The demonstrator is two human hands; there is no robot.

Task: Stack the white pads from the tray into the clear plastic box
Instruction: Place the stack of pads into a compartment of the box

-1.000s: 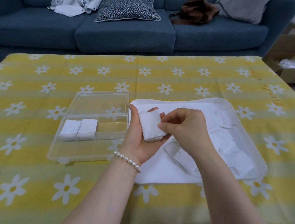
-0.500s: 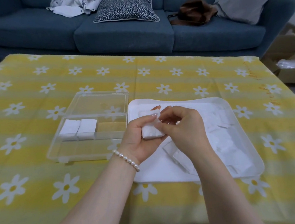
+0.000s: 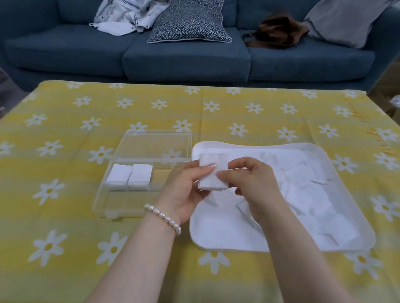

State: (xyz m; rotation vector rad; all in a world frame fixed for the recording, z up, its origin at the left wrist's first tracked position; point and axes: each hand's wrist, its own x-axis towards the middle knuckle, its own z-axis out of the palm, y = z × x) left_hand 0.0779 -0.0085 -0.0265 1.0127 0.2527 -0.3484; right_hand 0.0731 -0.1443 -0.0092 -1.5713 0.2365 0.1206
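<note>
Box (image 3: 145, 170) of clear plastic lies open on a yellow daisy cloth (image 3: 56, 236), its lid (image 3: 156, 144) folded flat on the far side. Two white stacks (image 3: 130, 176) sit side by side in the box's far left compartments; the compartment to their right and the near ones hold nothing. Just right of the box, a white tray (image 3: 225, 236) holds loose white pads (image 3: 319, 203), mostly along its right half. Above the tray's left edge, both hands grip one small bundle (image 3: 213, 174) of pads: left hand (image 3: 185, 191) curls round its left side, thumb on top; right hand (image 3: 255, 185) pinches its near right corner. A pearl bracelet (image 3: 163, 218) circles the left wrist. No legible writing shows
</note>
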